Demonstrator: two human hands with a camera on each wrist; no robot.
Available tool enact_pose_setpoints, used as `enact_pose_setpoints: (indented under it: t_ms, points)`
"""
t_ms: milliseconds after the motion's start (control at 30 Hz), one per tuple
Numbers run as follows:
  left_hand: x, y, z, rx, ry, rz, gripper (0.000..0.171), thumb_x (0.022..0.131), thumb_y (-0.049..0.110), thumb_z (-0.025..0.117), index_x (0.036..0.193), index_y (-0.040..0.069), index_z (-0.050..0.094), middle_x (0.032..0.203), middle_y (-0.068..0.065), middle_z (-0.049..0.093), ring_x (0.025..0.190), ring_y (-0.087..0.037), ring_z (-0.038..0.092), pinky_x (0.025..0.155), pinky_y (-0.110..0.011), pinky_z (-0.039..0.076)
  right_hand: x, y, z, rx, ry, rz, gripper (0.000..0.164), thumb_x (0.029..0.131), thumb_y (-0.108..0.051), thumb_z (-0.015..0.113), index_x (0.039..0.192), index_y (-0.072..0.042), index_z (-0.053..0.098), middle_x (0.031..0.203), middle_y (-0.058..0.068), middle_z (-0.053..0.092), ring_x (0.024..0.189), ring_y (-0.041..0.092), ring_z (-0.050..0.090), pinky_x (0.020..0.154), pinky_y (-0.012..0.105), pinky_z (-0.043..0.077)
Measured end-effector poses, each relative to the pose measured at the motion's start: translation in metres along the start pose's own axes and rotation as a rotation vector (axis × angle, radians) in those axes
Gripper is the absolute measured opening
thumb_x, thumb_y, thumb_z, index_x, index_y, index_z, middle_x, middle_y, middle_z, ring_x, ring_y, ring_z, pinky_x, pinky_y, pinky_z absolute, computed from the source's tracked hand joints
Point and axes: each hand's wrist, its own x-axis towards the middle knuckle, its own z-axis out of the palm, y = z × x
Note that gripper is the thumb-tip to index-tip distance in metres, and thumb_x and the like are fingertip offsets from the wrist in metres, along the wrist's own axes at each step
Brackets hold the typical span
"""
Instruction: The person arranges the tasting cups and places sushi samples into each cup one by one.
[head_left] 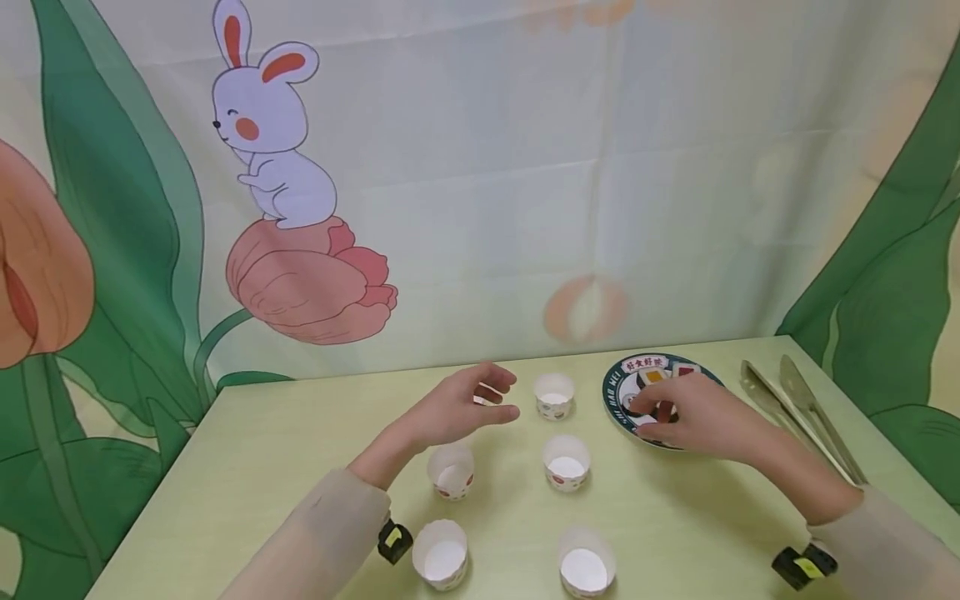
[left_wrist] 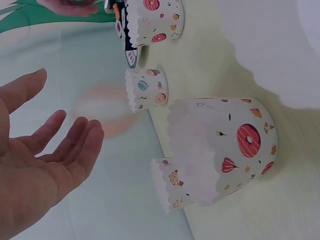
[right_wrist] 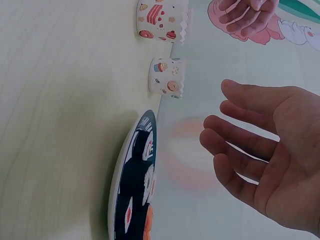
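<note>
My left hand hovers above the paper baking cups with its fingers loosely bent and nothing in them. Nearest below it is a white cup, and another cup stands just beyond its fingertips. My right hand is over a round plate printed with sushi pictures and lettering, partly covering it in the head view. The right wrist view shows that hand with relaxed, empty fingers, apart from the plate. The cups carry small doughnut and cake prints.
More paper cups stand upright nearer the front: one in the middle, one at front left and one at front right. Metal tongs lie right of the plate. A curtain with a rabbit picture hangs behind the table.
</note>
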Motion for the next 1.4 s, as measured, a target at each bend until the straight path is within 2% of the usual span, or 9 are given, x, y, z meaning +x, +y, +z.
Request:
enact_pose_setpoints:
  t_ms: [233, 367, 667, 800, 967, 1200, 1400]
  points:
    - [0.014, 0.003, 0.001, 0.044, 0.004, -0.040, 0.045, 0.093, 0.017, 0.078, 0.132, 0.004, 0.060, 0.129, -0.010, 0.061, 0.123, -0.032, 0.057, 0.100, -0.042, 0.050, -0.005, 0.006, -0.002, -0.021, 0.008, -0.035, 0.019, 0.086, -0.014, 0.084, 0.104, -0.009, 0.077, 0.090, -0.008, 0.070, 0.076, 0.005, 0.059, 0.066, 0.027, 0.054]
    - [0.025, 0.001, 0.002, 0.086, -0.003, -0.045, 0.046, 0.093, 0.016, 0.078, 0.133, 0.003, 0.059, 0.130, -0.010, 0.061, 0.123, -0.033, 0.057, 0.103, -0.042, 0.048, -0.009, 0.006, -0.002, -0.025, -0.011, 0.000, 0.019, 0.087, -0.014, 0.083, 0.105, -0.010, 0.077, 0.092, -0.007, 0.071, 0.078, 0.007, 0.060, 0.067, 0.028, 0.054]
    - [0.049, 0.013, 0.007, 0.193, -0.067, -0.041, 0.048, 0.093, 0.015, 0.077, 0.134, 0.001, 0.057, 0.131, -0.016, 0.059, 0.125, -0.036, 0.057, 0.105, -0.042, 0.047, -0.015, 0.015, 0.002, -0.054, -0.038, 0.002, 0.020, 0.086, -0.015, 0.085, 0.103, -0.010, 0.076, 0.093, -0.007, 0.070, 0.081, 0.013, 0.065, 0.073, 0.035, 0.057]
    - [0.059, 0.015, 0.013, 0.238, -0.094, -0.050, 0.050, 0.093, 0.016, 0.077, 0.135, 0.001, 0.055, 0.133, -0.017, 0.058, 0.126, -0.037, 0.056, 0.105, -0.042, 0.047, -0.019, 0.016, 0.002, -0.046, -0.060, 0.037, 0.020, 0.087, -0.015, 0.084, 0.104, -0.009, 0.075, 0.098, -0.001, 0.072, 0.085, 0.017, 0.068, 0.076, 0.038, 0.059]
    - [0.069, 0.014, 0.019, 0.310, -0.108, -0.090, 0.053, 0.093, 0.017, 0.077, 0.138, 0.001, 0.054, 0.138, -0.020, 0.056, 0.127, -0.035, 0.056, 0.104, -0.042, 0.047, -0.023, 0.020, 0.002, -0.039, -0.077, 0.067, 0.025, 0.089, -0.017, 0.082, 0.110, -0.006, 0.075, 0.104, 0.003, 0.073, 0.088, 0.018, 0.068, 0.077, 0.039, 0.059]
    - [0.083, 0.012, 0.024, 0.361, -0.168, -0.132, 0.059, 0.094, 0.020, 0.075, 0.143, 0.000, 0.049, 0.145, -0.023, 0.052, 0.133, -0.034, 0.051, 0.108, -0.041, 0.045, -0.029, 0.022, 0.001, -0.028, -0.067, 0.071, 0.028, 0.089, -0.019, 0.082, 0.111, -0.006, 0.074, 0.097, -0.003, 0.070, 0.083, 0.013, 0.062, 0.072, 0.034, 0.055]
    - [0.092, 0.009, 0.022, 0.408, -0.173, -0.179, 0.063, 0.094, 0.024, 0.076, 0.145, 0.001, 0.048, 0.148, -0.021, 0.050, 0.136, -0.032, 0.048, 0.108, -0.041, 0.044, -0.031, 0.023, -0.001, -0.030, -0.067, 0.094, 0.030, 0.088, -0.020, 0.083, 0.112, -0.006, 0.075, 0.095, -0.003, 0.069, 0.082, 0.012, 0.059, 0.070, 0.034, 0.053]
